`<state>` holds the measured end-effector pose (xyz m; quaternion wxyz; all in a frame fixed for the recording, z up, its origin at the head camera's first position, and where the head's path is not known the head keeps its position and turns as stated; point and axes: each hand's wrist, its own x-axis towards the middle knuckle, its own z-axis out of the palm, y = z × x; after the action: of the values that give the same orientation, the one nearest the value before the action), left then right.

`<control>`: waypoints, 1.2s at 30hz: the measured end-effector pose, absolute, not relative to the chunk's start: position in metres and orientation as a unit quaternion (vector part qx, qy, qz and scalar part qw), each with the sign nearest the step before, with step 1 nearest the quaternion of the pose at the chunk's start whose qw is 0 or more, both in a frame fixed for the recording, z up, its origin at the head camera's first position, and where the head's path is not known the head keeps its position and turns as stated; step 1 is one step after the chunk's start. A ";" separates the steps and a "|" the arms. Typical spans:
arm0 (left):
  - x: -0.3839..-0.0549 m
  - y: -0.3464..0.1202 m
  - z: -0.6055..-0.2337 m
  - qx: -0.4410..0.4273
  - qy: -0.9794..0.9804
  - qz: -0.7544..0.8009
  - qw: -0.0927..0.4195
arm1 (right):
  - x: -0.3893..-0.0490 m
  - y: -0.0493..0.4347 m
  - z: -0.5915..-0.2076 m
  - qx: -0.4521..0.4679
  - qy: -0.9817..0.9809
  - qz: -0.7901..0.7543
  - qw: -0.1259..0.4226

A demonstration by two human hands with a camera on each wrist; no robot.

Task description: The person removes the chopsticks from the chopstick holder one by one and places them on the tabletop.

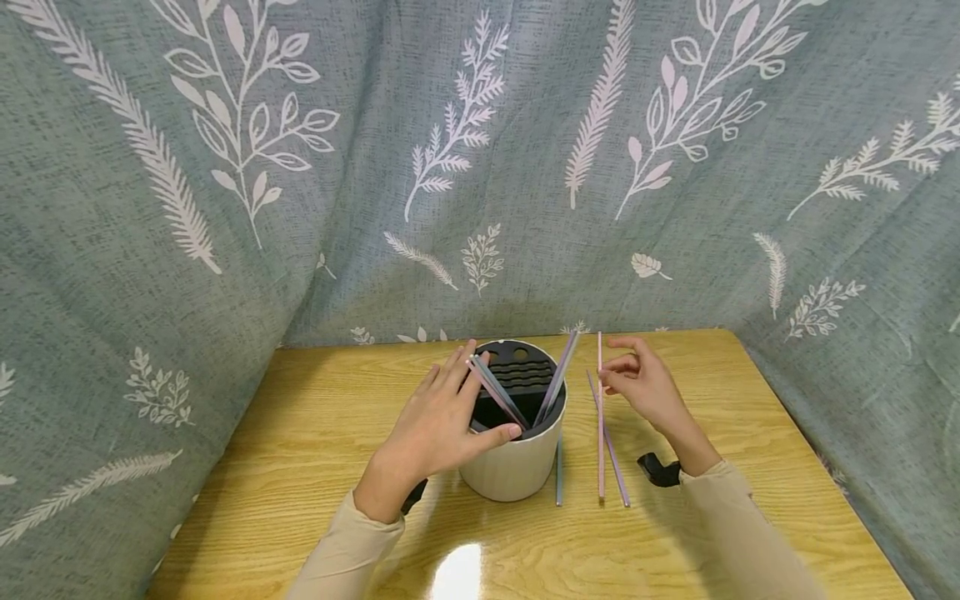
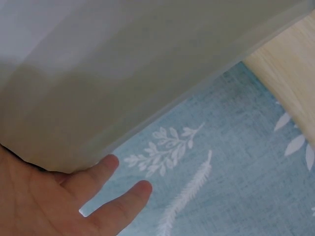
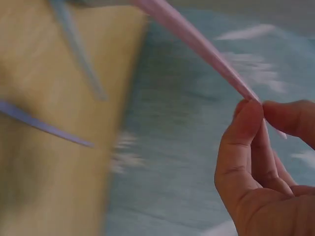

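Observation:
My right hand (image 1: 647, 387) pinches a slim pink straw (image 1: 601, 450) between thumb and index finger, to the right of the container; the pinch also shows in the right wrist view, with the straw (image 3: 197, 42) slanting up to the left. My left hand (image 1: 442, 421) rests against the white round container (image 1: 504, 471), fingers spread and straight along its left side, thumb over the front rim. The container has a black insert (image 1: 517, 375) with holes and ridges. Several pink, blue and purple straws (image 1: 558, 379) lean inside it.
On the wooden table (image 1: 315, 500) lie a purple straw (image 1: 617, 467) and a blue straw (image 1: 559, 483), right of the container. A patterned grey-green cloth (image 1: 525, 250) hangs behind the table and along both sides.

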<state>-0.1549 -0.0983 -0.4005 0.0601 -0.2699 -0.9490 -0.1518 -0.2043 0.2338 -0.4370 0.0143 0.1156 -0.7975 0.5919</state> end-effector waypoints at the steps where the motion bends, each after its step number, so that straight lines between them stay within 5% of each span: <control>1: -0.155 -0.098 -0.401 -0.270 -0.949 -0.152 0.061 | -0.209 0.233 -0.446 0.106 -0.804 0.585 -0.005; 10: -0.155 -0.098 -0.400 -0.269 -0.949 -0.151 0.059 | -0.242 0.228 -0.501 0.041 -0.839 0.536 -0.079; 29: -0.155 -0.098 -0.400 -0.265 -0.951 -0.148 0.057 | -0.252 0.211 -0.517 -0.003 -0.902 0.428 -0.056; 36: -0.155 -0.098 -0.400 -0.263 -0.952 -0.150 0.052 | -0.235 0.213 -0.493 0.025 -0.889 0.457 0.016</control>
<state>-0.1550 -0.0982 -0.4004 0.0520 -0.2628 -0.9518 -0.1496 -0.2355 0.2135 -0.4933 0.0160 0.0252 -0.8891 0.4567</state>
